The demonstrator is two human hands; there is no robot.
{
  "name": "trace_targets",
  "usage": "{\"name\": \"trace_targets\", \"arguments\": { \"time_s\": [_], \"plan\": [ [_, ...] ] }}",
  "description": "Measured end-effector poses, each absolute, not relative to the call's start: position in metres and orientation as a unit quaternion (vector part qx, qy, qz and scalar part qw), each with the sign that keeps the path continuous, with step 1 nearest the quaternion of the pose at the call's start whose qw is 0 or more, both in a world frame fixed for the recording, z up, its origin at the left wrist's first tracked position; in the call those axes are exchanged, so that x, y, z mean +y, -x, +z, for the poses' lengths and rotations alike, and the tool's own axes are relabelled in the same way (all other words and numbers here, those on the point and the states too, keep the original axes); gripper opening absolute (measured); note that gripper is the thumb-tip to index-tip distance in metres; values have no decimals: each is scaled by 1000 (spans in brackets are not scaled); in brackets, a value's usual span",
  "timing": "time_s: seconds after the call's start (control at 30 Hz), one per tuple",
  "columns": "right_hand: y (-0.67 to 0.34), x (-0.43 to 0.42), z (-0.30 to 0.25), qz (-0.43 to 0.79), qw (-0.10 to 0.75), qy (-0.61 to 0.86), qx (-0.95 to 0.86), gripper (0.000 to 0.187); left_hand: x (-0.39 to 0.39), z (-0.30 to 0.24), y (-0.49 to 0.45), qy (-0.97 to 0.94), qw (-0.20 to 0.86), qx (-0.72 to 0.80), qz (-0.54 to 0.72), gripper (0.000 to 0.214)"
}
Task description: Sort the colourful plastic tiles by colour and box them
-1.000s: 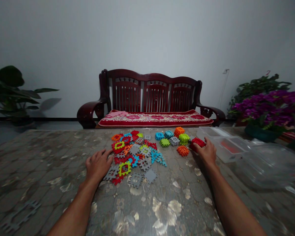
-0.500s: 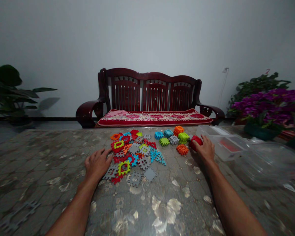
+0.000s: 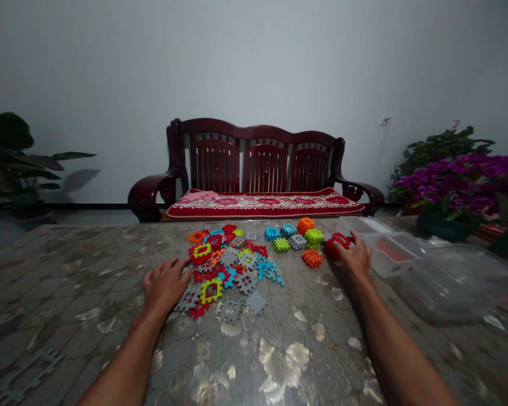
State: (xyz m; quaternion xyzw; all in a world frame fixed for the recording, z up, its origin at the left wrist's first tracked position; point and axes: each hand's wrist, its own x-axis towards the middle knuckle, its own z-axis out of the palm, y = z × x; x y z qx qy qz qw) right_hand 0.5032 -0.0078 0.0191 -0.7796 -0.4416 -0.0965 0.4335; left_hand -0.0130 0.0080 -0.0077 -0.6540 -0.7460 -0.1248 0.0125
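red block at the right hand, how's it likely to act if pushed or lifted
The red block would probably slide or tip rather than roll freely, given its boxy look. Its toothed edges should offer the right hand decent grip. Its face seems to have an opening, so it may be light.

The right hand [image 3: 355, 255] partly hides the red block [image 3: 335, 247]; frame edges cut off 2 forearms [image 3: 125, 352], the left plant [image 3: 8, 132] and purple flowers [image 3: 469, 177].

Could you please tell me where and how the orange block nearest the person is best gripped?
I'd probably pinch the orange block across its toothed left and right sides, coming from the near side: it looks chunky, with a green block just behind it.
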Motion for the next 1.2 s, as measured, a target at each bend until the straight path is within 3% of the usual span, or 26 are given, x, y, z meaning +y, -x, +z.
{"name": "trace_targets", "arguments": {
  "time_s": [0.37, 0.83, 1.2],
  "plan": [
    [-508, -15, 15, -27, 394, 812, -429, 82, 6, -2, 11, 659, 8, -744, -112, 47],
    [-492, -16, 45, -105, 336, 834, -425, 75, 5, -3, 11, 656, 15, -744, -124, 45],
    [-488, -13, 42, -88, 272, 841, -459, 79, 6, -6, 12, 655, 14, -747, -113, 47]
  ]
}}
